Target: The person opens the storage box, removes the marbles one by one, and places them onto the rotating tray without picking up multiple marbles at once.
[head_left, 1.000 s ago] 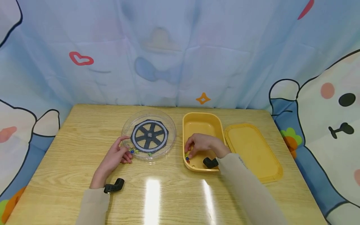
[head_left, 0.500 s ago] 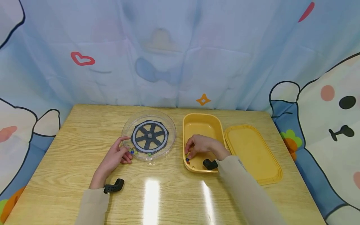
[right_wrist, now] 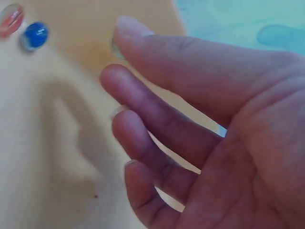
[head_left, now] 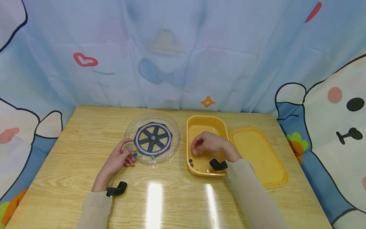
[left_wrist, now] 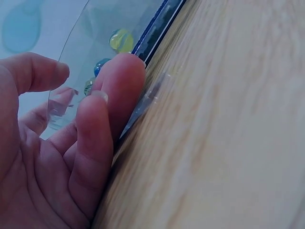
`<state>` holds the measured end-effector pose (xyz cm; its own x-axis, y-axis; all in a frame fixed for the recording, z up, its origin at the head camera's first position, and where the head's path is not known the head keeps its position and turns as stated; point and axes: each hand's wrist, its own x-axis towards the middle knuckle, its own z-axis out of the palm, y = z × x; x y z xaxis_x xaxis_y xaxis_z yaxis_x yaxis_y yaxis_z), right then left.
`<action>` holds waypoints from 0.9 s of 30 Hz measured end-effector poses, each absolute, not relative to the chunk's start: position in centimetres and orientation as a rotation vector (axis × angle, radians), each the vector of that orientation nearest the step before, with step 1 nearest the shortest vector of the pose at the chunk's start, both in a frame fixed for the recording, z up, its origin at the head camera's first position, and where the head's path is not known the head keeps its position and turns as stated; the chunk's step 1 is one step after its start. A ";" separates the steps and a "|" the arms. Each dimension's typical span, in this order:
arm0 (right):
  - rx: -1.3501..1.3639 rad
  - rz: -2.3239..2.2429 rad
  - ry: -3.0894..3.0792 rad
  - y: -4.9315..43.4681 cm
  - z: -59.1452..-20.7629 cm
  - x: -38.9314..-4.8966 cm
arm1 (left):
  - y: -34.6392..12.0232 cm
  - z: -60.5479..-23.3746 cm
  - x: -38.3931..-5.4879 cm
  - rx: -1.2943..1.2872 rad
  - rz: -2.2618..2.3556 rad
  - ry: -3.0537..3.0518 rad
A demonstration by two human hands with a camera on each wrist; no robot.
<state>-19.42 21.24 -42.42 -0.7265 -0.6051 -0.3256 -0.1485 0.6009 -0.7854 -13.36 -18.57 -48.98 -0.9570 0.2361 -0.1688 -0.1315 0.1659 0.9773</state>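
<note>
Fingers and thumb of my left hand [head_left: 115, 158] curve at the near-left rim of a clear round dish [head_left: 175, 127] and hold it. A dark six-spoked wheel [head_left: 153, 138] shows at the dish's middle. Several glass marbles lie along its near side, among them a yellow marble [left_wrist: 121, 41] and a blue marble [left_wrist: 100, 67]. Inside a yellow plastic box [head_left: 211, 125], my right hand [head_left: 211, 143] pinches a small marble [right_wrist: 115, 49], mostly hidden by the thumb. Below that hand, a blue marble [head_left: 190, 161] and a red marble [head_left: 192, 165] lie on the box floor.
The yellow lid [head_left: 258, 156] lies flat to the right of the box, under the right forearm in part. The wooden table [head_left: 183, 203] ends at a printed curtain [head_left: 171, 63] behind. A black wrist camera [head_left: 117, 189] sits on the left wrist.
My right hand has lifted and shifted slightly right, away from the box's left wall, with the marble pinched. The blue and red marbles now show uncovered. The left hand stays at the dish.
</note>
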 end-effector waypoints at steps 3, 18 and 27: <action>-0.560 -1.113 2.283 21.3 -41.9 -19.4 | -18.5 -49.0 -13.3 0.098 1.867 2.161; -0.545 -1.209 2.517 19.4 -39.8 -18.5 | -18.6 -49.0 -13.3 0.112 1.866 2.163; -0.635 -1.297 2.478 16.4 -39.3 -18.6 | -18.5 -48.8 -13.2 0.119 1.869 2.156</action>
